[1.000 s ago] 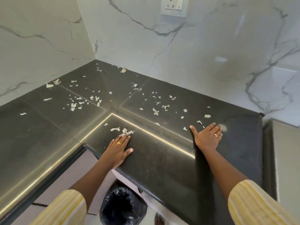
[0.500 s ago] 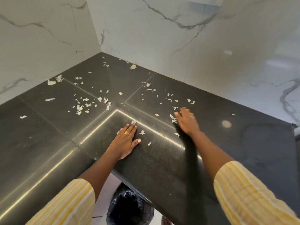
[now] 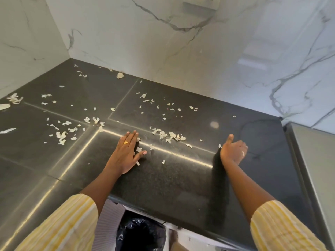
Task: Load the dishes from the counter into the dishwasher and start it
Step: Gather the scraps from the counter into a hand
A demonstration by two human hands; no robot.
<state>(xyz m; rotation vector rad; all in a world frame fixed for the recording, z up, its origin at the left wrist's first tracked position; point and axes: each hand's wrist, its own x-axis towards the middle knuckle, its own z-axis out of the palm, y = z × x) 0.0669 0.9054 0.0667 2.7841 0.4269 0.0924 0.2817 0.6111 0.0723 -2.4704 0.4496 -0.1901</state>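
Head view of a black stone counter [image 3: 181, 182] set in a corner of white marble wall [image 3: 145, 42]. Left hand [image 3: 126, 153], wearing a gold ring [image 3: 126, 142], lies flat on the counter, fingers straight and together, thumb spread. Right hand [image 3: 233, 151] stands on its edge on the counter, thumb up, fingers loosely cupped and gripping nothing. Pale scraps [image 3: 170, 135] are scattered over the counter, thickest between and beyond the hands. A black bin bag [image 3: 141, 234] sits below the counter's near edge.
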